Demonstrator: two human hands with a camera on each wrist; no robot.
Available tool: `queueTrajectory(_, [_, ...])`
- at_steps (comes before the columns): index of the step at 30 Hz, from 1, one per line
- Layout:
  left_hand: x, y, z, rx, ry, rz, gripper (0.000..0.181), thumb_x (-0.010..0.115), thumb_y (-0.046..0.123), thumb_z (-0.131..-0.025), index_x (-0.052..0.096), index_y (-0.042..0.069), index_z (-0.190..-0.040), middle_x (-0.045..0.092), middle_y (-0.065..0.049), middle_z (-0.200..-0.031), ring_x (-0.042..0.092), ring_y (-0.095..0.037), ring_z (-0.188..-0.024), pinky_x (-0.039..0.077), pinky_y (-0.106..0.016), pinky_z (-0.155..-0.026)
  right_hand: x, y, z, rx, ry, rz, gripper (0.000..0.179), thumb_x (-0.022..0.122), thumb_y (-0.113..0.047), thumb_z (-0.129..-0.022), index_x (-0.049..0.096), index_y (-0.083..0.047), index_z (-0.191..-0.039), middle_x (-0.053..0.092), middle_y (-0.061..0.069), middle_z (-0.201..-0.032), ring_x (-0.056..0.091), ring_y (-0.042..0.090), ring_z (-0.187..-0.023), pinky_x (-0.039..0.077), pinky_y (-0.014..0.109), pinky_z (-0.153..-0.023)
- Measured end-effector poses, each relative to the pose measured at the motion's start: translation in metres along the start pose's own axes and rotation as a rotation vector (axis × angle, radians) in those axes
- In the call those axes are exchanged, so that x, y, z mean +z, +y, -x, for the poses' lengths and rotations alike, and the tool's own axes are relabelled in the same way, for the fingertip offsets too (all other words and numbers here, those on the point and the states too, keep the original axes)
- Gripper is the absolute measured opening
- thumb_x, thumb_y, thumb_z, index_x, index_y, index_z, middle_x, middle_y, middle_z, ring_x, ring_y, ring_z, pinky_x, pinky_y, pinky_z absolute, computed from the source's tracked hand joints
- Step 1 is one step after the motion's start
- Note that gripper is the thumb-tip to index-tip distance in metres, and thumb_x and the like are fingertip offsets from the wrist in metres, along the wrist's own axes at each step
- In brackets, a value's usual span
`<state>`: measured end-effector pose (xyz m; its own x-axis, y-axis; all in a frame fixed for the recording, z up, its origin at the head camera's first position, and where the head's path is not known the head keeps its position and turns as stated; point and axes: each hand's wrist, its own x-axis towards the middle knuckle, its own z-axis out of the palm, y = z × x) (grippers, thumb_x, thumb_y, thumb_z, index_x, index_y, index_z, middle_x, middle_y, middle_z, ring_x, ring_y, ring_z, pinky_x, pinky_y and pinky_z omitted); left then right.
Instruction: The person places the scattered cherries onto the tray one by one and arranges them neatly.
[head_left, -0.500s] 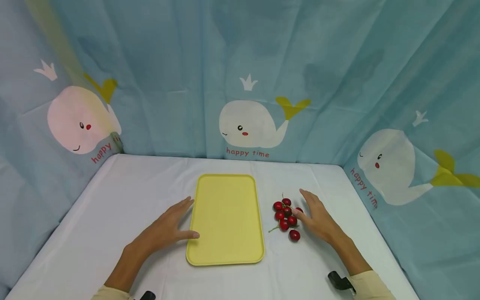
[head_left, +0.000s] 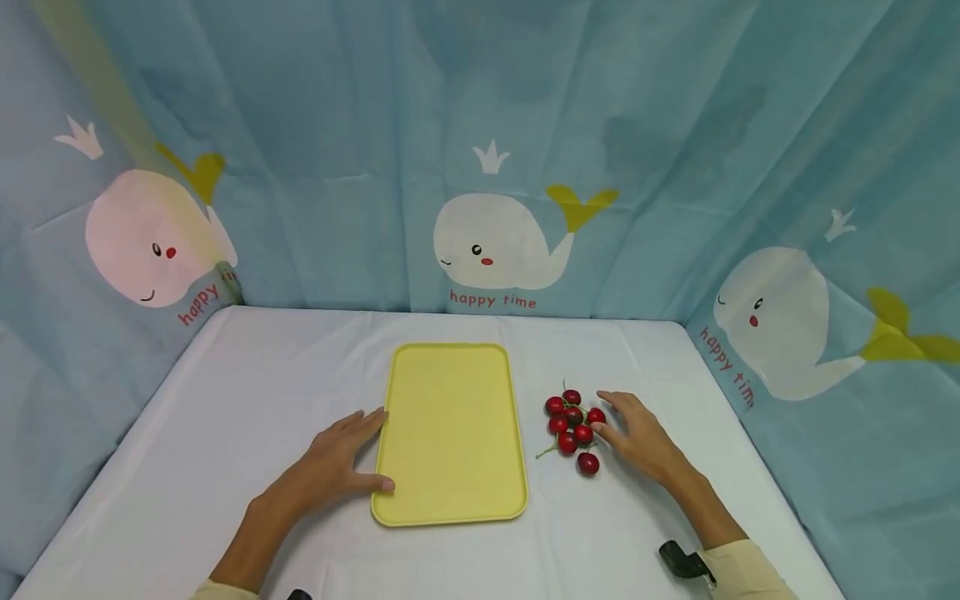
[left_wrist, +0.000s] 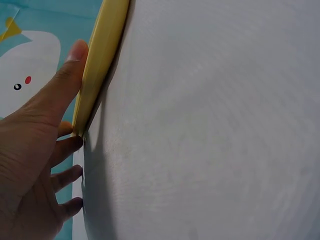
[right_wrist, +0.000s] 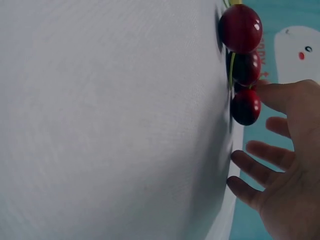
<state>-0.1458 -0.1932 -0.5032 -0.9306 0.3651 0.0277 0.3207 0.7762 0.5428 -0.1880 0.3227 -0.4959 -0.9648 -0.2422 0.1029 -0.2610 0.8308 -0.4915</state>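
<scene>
A yellow rectangular tray [head_left: 453, 433] lies on the table with nothing on it. My left hand [head_left: 333, 462] is at its left side, fingers spread along the edge and thumb over the rim near the front corner. In the left wrist view, the thumb [left_wrist: 67, 72] lies against the tray's side [left_wrist: 102, 60]. Several dark red cherries [head_left: 567, 442], some with green stems, are clustered right of the tray. Beside the cluster's right side is my right hand [head_left: 641, 437], its thumb close to the rightmost cherry [head_left: 596, 416]. Its fingers are apart, lightly bent, with nothing gripped.
A white cloth [head_left: 247, 400] covers the table. One cherry [head_left: 588, 463] sits slightly apart at the near side of the cluster. Behind and along both sides hangs a blue curtain [head_left: 337, 167] printed with whales.
My left hand has come slightly nearer the tray's front corner. The right hand has lowered beside the cherries, its forefinger closer in, and the rightmost cherry shows more fully.
</scene>
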Motion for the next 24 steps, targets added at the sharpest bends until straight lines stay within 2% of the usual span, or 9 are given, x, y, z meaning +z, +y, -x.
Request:
queueTrajectory(11, [0.0003,0.0027,0.0033,-0.021,-0.011,0.016,0.114,0.081,0.071,-0.079,0.04,0.008,-0.164,0.043,-0.012,-0.168,0.034,-0.045,-0.155,0.029,-0.073,-0.119,0.0043,0.0021,0.0008,-0.053,0.031,0.047,0.045,0.075,-0.022,-0.101,0.065,-0.002,-0.139,0.066,0.02,-0.138,0.058,0.043,-0.133,0.048,0.063,-0.112])
queueTrajectory(20, [-0.0007,0.0066,0.0036,-0.035,-0.019,0.025,0.112,0.082,0.069,-0.08,0.039,0.008,-0.164,0.042,-0.013,-0.168,0.033,-0.045,-0.156,0.026,-0.072,-0.122,0.0038,0.0003,0.002,-0.026,0.041,0.068,0.046,0.076,-0.018,-0.1,0.065,0.001,-0.14,0.068,0.022,-0.135,0.06,0.045,-0.13,0.05,0.063,-0.109])
queueTrajectory(24, [-0.001,0.006,0.0043,-0.021,-0.009,0.035,0.111,0.082,0.068,-0.08,0.04,0.007,-0.164,0.042,-0.013,-0.168,0.033,-0.045,-0.156,0.025,-0.072,-0.122,0.0037,0.0005,0.0015,-0.013,0.051,0.056,0.047,0.076,-0.017,-0.099,0.064,0.002,-0.141,0.068,0.023,-0.136,0.059,0.046,-0.132,0.049,0.063,-0.11])
